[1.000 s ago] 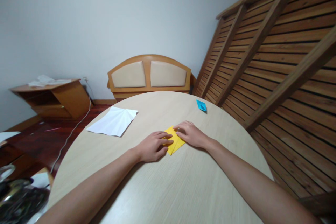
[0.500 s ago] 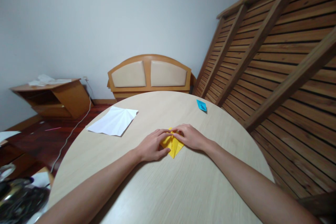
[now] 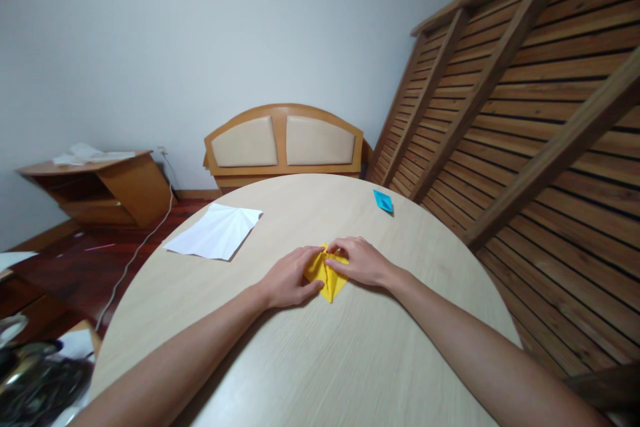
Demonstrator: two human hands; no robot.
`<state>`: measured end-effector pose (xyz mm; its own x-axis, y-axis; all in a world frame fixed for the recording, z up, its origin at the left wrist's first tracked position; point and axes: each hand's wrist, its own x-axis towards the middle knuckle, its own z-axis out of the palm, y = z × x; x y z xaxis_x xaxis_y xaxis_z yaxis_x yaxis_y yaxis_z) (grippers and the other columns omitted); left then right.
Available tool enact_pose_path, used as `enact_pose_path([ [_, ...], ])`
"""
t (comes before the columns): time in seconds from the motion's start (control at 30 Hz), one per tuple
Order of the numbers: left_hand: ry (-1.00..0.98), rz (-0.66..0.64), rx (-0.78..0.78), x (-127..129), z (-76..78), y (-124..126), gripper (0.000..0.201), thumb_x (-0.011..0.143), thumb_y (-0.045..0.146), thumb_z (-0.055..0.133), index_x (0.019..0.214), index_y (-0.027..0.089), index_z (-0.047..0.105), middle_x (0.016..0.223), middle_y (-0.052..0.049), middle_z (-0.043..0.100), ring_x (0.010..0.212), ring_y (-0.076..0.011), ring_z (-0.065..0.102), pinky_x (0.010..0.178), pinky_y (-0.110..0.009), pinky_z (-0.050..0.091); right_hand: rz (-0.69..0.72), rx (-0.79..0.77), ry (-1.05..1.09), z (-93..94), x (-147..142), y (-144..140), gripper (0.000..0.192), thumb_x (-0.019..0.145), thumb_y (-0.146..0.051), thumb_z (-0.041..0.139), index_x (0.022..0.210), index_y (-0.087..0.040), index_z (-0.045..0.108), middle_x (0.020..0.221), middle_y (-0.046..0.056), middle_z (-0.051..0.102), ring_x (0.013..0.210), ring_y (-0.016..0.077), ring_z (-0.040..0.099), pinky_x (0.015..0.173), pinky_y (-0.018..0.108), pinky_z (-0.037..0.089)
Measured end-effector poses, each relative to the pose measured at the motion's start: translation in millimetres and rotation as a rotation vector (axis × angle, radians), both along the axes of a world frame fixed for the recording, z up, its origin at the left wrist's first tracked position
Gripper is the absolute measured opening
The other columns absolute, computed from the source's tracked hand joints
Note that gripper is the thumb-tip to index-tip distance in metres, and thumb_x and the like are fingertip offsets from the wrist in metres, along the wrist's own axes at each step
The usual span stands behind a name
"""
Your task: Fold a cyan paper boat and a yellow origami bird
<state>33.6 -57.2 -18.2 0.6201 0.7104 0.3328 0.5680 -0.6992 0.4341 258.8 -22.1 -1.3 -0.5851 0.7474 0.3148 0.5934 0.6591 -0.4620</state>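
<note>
A folded yellow paper (image 3: 327, 278) lies on the round pale-wood table (image 3: 310, 360), just past its middle. My left hand (image 3: 286, 278) rests on its left side with the fingers pinching a flap near the top. My right hand (image 3: 361, 261) presses on its right side, fingertips meeting the left hand's at the paper's upper point. Both hands cover the upper part of the paper; its lower tip shows between them.
A creased white sheet (image 3: 215, 233) lies on the table's far left. A small blue folded paper (image 3: 383, 201) sits near the far right edge. Beyond stand a padded wooden headboard (image 3: 284, 142), a low wooden shelf (image 3: 100, 183) and a slatted wooden frame (image 3: 525, 113).
The yellow paper went from flat and spread to the right to a narrower pointed shape. Both hands drew together over its top, fingertips now meeting.
</note>
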Motion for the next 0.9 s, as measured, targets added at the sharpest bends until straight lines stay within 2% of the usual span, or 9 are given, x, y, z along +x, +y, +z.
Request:
enact_pose_path([
  [0.2,-0.054,0.1,-0.073,0.7,-0.3,-0.5,0.051,0.091,0.032,0.055,0.138,0.019,0.041,0.13,-0.012,0.06,0.117,-0.0247,0.058,0.101,-0.041,0.047,-0.014,-0.024,-0.011,2.1,1.1,-1.0,0.02,0.085,-0.035,0.063,0.097,-0.019,0.067,0.092,0.006,0.072,0.084,0.0194,0.065,0.077,0.03,0.045],
  [0.47,-0.123,0.188,-0.106,1.8,-2.6,1.6,0.043,0.093,0.032,0.053,0.134,0.018,0.047,0.117,-0.011,0.066,0.105,-0.0231,0.063,0.092,-0.039,0.051,-0.006,-0.02,-0.059,2.3,2.4,-0.7,0.022,0.078,-0.021,0.061,0.1,-0.02,0.065,0.093,0.005,0.071,0.085,0.02,0.064,0.08,0.03,0.044],
  [0.63,-0.135,0.203,-0.111,2.3,-1.8,1.9,0.04,0.092,0.03,0.053,0.131,0.018,0.05,0.113,-0.01,0.068,0.101,-0.0224,0.065,0.089,-0.037,0.052,0.022,0.012,-0.087,3.4,2.9,-1.2,0.026,0.076,-0.019,0.061,0.101,-0.02,0.066,0.096,0.005,0.071,0.084,0.0197,0.062,0.079,0.03,0.042],
  [0.9,-0.124,0.191,-0.093,1.6,-1.0,2.7,0.035,0.092,0.028,0.052,0.125,0.017,0.053,0.112,-0.01,0.068,0.1,-0.0218,0.064,0.088,-0.037,0.052,0.084,0.032,-0.114,2.3,6.3,0.8,0.021,0.074,-0.014,0.061,0.093,-0.021,0.069,0.092,0.004,0.071,0.085,0.0202,0.063,0.083,0.031,0.043],
])
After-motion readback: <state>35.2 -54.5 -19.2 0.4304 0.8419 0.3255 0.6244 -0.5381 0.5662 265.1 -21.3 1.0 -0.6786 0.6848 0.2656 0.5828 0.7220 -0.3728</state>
